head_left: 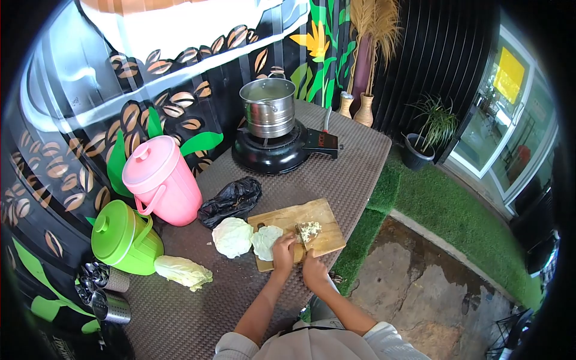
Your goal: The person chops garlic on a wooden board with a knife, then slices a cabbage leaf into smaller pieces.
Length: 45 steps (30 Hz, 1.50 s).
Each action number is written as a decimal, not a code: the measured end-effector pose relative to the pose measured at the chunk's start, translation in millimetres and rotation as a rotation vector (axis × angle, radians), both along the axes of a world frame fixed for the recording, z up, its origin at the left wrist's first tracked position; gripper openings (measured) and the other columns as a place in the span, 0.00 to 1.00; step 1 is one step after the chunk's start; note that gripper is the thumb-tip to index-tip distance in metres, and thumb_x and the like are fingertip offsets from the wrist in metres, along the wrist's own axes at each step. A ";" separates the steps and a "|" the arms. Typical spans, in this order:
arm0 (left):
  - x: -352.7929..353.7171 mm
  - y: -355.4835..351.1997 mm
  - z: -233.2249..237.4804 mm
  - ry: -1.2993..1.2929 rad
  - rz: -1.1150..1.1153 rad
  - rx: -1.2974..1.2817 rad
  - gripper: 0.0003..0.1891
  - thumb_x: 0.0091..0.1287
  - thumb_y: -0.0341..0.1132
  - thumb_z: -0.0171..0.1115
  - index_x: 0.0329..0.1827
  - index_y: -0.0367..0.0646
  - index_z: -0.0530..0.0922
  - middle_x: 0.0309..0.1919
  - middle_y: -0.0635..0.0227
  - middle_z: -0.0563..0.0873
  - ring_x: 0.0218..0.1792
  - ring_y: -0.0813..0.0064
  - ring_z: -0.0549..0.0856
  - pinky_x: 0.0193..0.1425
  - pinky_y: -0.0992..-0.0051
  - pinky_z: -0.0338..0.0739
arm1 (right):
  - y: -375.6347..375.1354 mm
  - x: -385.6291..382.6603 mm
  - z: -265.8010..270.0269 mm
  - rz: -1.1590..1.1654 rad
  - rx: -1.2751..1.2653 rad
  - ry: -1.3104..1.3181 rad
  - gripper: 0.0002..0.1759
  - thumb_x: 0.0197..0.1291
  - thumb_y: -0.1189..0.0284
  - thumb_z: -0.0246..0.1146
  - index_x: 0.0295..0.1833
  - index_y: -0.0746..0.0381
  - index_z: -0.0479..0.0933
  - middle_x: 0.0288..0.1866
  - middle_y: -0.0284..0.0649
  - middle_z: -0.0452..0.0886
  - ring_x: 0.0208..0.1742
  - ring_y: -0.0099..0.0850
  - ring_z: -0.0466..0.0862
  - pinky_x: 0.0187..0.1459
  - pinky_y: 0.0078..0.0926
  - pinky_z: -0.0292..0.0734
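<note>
A wooden cutting board [324, 211] lies near the table's right edge with a small heap of pale chopped pieces [310, 230] on it. My left hand [284, 251] is closed at the left side of the heap, its fingertips by a blade-like edge; what it grips is too small to make out. Just right of it, my right hand [314, 270] is closed at the board's near edge, around what looks like a handle hidden by the fingers. A cabbage leaf [264, 242] lies partly on the board beside my left hand. Left of it sits a cabbage [232, 237].
Left of the board are a black plastic bag [233, 201], a leafy napa cabbage [183, 272], a pink jug [163, 180] and a green jug [125, 239]. Metal cutlery holders [112, 307] stand at lower left. A steel pot [268, 111] rests on a black stove [270, 152] at the back.
</note>
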<state>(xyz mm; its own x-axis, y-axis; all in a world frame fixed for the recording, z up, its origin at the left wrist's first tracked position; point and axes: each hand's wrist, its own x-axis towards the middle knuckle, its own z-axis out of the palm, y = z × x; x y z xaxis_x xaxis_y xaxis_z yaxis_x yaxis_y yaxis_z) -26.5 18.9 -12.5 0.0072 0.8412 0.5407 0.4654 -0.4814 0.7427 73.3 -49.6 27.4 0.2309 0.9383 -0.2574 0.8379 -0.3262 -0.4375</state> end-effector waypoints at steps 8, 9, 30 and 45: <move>3.4 -2.7 12.3 0.000 0.002 -0.148 0.06 0.55 0.21 0.64 0.35 0.34 0.85 0.35 0.56 0.84 0.38 0.58 0.84 0.42 0.68 0.78 | 27.4 31.7 14.7 0.175 0.012 0.093 0.17 0.67 0.67 0.49 0.50 0.71 0.66 0.39 0.65 0.80 0.42 0.62 0.82 0.47 0.56 0.76; 3.7 -2.3 14.3 0.033 0.010 -0.125 0.06 0.54 0.21 0.65 0.34 0.33 0.85 0.35 0.55 0.85 0.37 0.58 0.84 0.41 0.68 0.78 | 20.3 27.3 12.9 0.177 0.016 0.091 0.17 0.67 0.67 0.49 0.50 0.71 0.66 0.39 0.65 0.80 0.42 0.62 0.82 0.47 0.56 0.76; 4.4 -4.4 -2.4 -0.099 0.018 -0.101 0.07 0.59 0.21 0.61 0.39 0.32 0.83 0.40 0.55 0.86 0.40 0.56 0.85 0.44 0.67 0.79 | 12.6 8.3 5.2 0.030 -0.056 0.079 0.18 0.63 0.72 0.52 0.56 0.70 0.64 0.44 0.63 0.81 0.49 0.55 0.83 0.49 0.51 0.78; 3.6 -2.9 -4.8 -0.069 0.013 -0.172 0.06 0.60 0.20 0.63 0.39 0.28 0.83 0.41 0.56 0.86 0.39 0.66 0.88 0.46 0.76 0.82 | 29.1 11.2 16.2 0.112 0.014 0.026 0.16 0.66 0.68 0.51 0.52 0.70 0.65 0.41 0.61 0.82 0.43 0.52 0.85 0.42 0.48 0.81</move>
<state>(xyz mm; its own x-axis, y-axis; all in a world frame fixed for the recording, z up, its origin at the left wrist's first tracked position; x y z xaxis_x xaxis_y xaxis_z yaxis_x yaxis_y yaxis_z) -22.9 16.1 -17.4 -0.0364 0.9210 0.3878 0.4164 -0.3388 0.8437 84.6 -20.5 43.6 0.1179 0.9613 -0.2490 0.8573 -0.2250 -0.4631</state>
